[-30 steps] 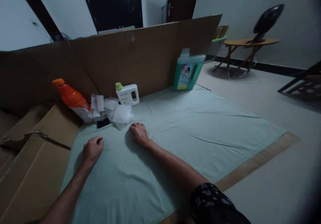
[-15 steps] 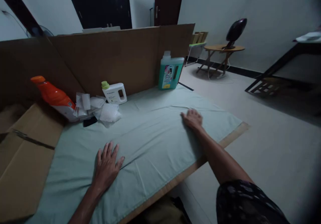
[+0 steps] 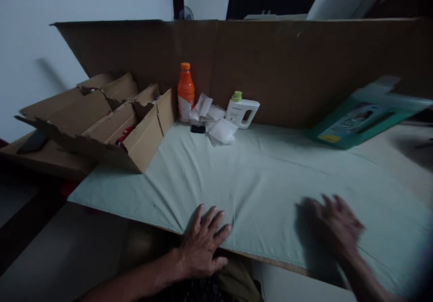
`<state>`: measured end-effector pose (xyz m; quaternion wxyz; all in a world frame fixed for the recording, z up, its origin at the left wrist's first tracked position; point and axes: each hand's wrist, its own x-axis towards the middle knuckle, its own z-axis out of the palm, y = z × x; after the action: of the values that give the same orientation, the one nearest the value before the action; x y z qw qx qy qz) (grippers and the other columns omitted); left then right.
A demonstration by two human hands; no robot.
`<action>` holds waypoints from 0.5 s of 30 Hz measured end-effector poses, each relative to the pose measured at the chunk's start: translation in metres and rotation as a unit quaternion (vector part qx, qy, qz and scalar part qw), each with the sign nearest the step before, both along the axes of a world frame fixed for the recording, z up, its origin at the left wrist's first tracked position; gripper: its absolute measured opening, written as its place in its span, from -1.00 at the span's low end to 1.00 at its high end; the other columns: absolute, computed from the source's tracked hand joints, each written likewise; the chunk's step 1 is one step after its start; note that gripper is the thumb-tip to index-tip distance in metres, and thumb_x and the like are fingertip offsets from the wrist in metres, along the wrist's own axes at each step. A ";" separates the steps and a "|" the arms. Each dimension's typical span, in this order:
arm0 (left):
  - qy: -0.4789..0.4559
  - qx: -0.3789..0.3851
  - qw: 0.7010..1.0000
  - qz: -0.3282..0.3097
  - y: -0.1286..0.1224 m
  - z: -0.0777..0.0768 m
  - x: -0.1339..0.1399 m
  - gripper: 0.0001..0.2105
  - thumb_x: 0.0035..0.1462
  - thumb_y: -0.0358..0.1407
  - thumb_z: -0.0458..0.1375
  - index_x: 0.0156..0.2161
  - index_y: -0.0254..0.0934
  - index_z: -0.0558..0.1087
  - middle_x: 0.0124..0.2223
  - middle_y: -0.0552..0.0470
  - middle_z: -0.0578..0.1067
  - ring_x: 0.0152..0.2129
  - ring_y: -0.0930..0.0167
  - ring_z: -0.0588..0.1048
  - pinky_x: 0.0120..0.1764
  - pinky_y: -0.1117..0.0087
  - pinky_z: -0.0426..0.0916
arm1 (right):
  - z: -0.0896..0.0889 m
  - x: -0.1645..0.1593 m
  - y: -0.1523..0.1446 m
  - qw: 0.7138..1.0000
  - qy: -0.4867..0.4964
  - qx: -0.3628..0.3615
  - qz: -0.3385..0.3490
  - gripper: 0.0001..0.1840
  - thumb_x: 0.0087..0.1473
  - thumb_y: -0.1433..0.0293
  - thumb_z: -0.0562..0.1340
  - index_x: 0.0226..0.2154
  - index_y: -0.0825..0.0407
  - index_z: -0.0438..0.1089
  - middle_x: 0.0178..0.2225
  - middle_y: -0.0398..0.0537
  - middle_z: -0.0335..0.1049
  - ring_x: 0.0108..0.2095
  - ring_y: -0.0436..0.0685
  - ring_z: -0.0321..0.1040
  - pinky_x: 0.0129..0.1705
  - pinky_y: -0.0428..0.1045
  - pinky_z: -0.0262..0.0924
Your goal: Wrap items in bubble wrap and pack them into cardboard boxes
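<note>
My left hand lies at the near edge of the pale green cloth, fingers spread and nothing in them. Over the cloth on the right is my right hand, smeared by motion, its fingers apart and no object visible in it. Wrinkles run through the cloth in front of my left hand. Farther back stand a white jug with a green cap and an orange bottle. Between them lie clear bubble-wrap pieces and a small black object. A teal liquid jug stands at the right, blurred.
A cardboard box with compartments sits on the left side of the table, with something red inside. A tall cardboard panel runs along the back. The table's near edge passes just under my left hand.
The view has swung left, bringing the whole compartment box into sight. My right hand has lifted off the cloth; my left hand now rests at the near edge.
</note>
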<state>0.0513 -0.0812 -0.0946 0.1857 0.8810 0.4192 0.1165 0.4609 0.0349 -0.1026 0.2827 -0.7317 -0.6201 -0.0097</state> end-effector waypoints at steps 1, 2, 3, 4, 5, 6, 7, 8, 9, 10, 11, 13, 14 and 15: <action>-0.023 0.000 1.000 -0.011 -0.005 -0.001 -0.003 -0.28 0.22 0.07 0.13 0.40 -0.14 0.12 0.46 -0.17 0.06 0.42 0.08 -0.04 0.37 -0.23 -0.22 | -0.001 -0.039 0.009 0.999 -0.021 -0.017 0.026 -0.43 0.17 -0.03 0.00 0.12 -0.26 0.41 0.28 0.42 0.17 0.29 0.54 0.13 0.08 0.51 -0.01; -0.053 0.000 0.998 -0.018 -0.009 -0.001 -0.007 -0.33 0.22 0.05 0.15 0.36 -0.14 0.21 0.43 -0.15 0.17 0.40 0.12 0.06 0.38 -0.16 -0.14 | -0.001 -0.080 0.016 0.994 -0.040 -0.045 0.090 -0.45 0.19 0.01 0.01 0.11 -0.24 0.42 0.28 0.35 0.20 0.26 0.51 0.19 0.10 0.47 0.07; -0.087 0.004 0.996 -0.014 -0.011 0.001 -0.014 -0.41 0.22 -0.01 0.17 0.30 -0.14 0.31 0.37 -0.12 0.29 0.36 0.17 0.17 0.38 -0.07 -0.02 | -0.001 -0.121 0.021 0.984 -0.058 -0.060 0.158 -0.46 0.22 0.06 0.00 0.11 -0.18 0.43 0.29 0.30 0.21 0.25 0.48 0.22 0.13 0.44 0.10; -0.120 0.013 0.993 0.006 -0.010 0.005 -0.024 -0.51 0.22 -0.08 0.19 0.23 -0.14 0.40 0.30 -0.10 0.39 0.31 0.21 0.26 0.35 0.03 0.12 | -0.001 -0.160 0.024 0.970 -0.074 -0.067 0.220 -0.48 0.24 0.11 0.00 0.09 -0.12 0.44 0.30 0.27 0.21 0.25 0.45 0.23 0.14 0.41 0.13; -0.146 0.033 0.988 0.048 -0.008 0.011 -0.037 -0.59 0.23 -0.17 0.19 0.16 -0.15 0.47 0.25 -0.09 0.45 0.25 0.24 0.34 0.29 0.11 0.25 | 0.000 -0.195 0.024 0.953 -0.090 -0.072 0.279 -0.51 0.25 0.14 0.01 0.08 -0.09 0.45 0.31 0.23 0.21 0.25 0.41 0.24 0.16 0.37 0.15; -0.163 0.071 0.978 0.111 -0.004 0.020 -0.053 -0.65 0.23 -0.25 0.17 0.11 -0.16 0.50 0.21 -0.11 0.48 0.21 0.25 0.39 0.22 0.16 0.33 | 0.001 -0.225 0.023 0.935 -0.104 -0.071 0.331 -0.53 0.26 0.17 0.04 0.09 -0.06 0.45 0.31 0.21 0.22 0.25 0.39 0.24 0.17 0.34 0.17; -0.166 0.123 0.960 0.187 0.002 0.030 -0.073 -0.66 0.23 -0.30 0.14 0.10 -0.18 0.50 0.19 -0.14 0.48 0.19 0.23 0.40 0.18 0.16 0.38 | 0.001 -0.249 0.020 0.919 -0.115 -0.068 0.371 -0.53 0.26 0.21 0.06 0.12 -0.03 0.44 0.30 0.21 0.23 0.26 0.38 0.22 0.19 0.31 0.16; -0.157 0.190 0.932 0.266 0.010 0.043 -0.094 -0.66 0.24 -0.33 0.12 0.11 -0.19 0.49 0.21 -0.17 0.46 0.20 0.20 0.39 0.18 0.12 0.37 | 0.001 -0.267 0.018 0.905 -0.123 -0.063 0.402 -0.53 0.26 0.24 0.08 0.14 -0.01 0.42 0.30 0.20 0.23 0.27 0.37 0.20 0.21 0.29 0.15; -0.145 0.270 0.890 0.339 0.018 0.056 -0.117 -0.65 0.25 -0.32 0.12 0.13 -0.18 0.46 0.22 -0.18 0.43 0.22 0.16 0.35 0.22 0.06 0.31 | 0.000 -0.278 0.016 0.896 -0.128 -0.059 0.421 -0.52 0.26 0.27 0.10 0.17 0.01 0.40 0.30 0.20 0.24 0.29 0.36 0.19 0.22 0.27 0.14; -0.122 0.332 0.849 0.393 0.027 0.069 -0.139 -0.61 0.24 -0.29 0.14 0.17 -0.20 0.42 0.25 -0.21 0.38 0.27 0.11 0.27 0.28 -0.01 0.21 | -0.001 -0.285 0.014 0.891 -0.130 -0.055 0.431 -0.51 0.26 0.28 0.10 0.18 0.01 0.38 0.30 0.20 0.24 0.29 0.35 0.18 0.23 0.26 0.13; -0.100 0.373 0.814 0.434 0.037 0.081 -0.160 -0.55 0.21 -0.25 0.18 0.20 -0.23 0.38 0.30 -0.24 0.31 0.32 0.05 0.18 0.32 -0.07 0.11 | -0.002 -0.287 0.014 0.890 -0.130 -0.053 0.434 -0.52 0.26 0.29 0.10 0.19 0.01 0.38 0.30 0.19 0.25 0.29 0.35 0.18 0.23 0.25 0.14; -0.069 0.405 0.770 0.489 0.056 0.099 -0.194 -0.45 0.15 -0.19 0.24 0.24 -0.26 0.32 0.39 -0.27 0.15 0.38 -0.02 0.03 0.34 -0.14 -0.02 | -0.005 -0.285 0.016 0.895 -0.123 -0.053 0.426 -0.53 0.27 0.29 0.09 0.16 0.00 0.41 0.28 0.18 0.27 0.27 0.35 0.21 0.21 0.25 0.17; -0.062 0.406 0.760 0.504 0.066 0.104 -0.206 -0.44 0.12 -0.19 0.27 0.22 -0.27 0.34 0.41 -0.27 0.10 0.38 -0.05 -0.01 0.34 -0.16 -0.04 | -0.007 -0.282 0.017 0.898 -0.119 -0.052 0.420 -0.54 0.26 0.28 0.09 0.15 0.00 0.43 0.27 0.18 0.28 0.26 0.36 0.23 0.19 0.25 0.18; -0.061 0.401 0.757 0.513 0.074 0.107 -0.214 -0.47 0.11 -0.20 0.28 0.18 -0.27 0.38 0.42 -0.26 0.08 0.38 -0.07 -0.03 0.34 -0.16 -0.04 | -0.008 -0.280 0.018 0.901 -0.116 -0.051 0.415 -0.55 0.26 0.28 0.10 0.13 0.00 0.44 0.26 0.18 0.30 0.25 0.36 0.25 0.18 0.25 0.19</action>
<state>-0.1625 -0.0069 0.0128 -0.2468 0.5191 0.7110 0.4052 0.1813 0.0532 -0.1109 0.1497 -0.4149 -0.8957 0.0558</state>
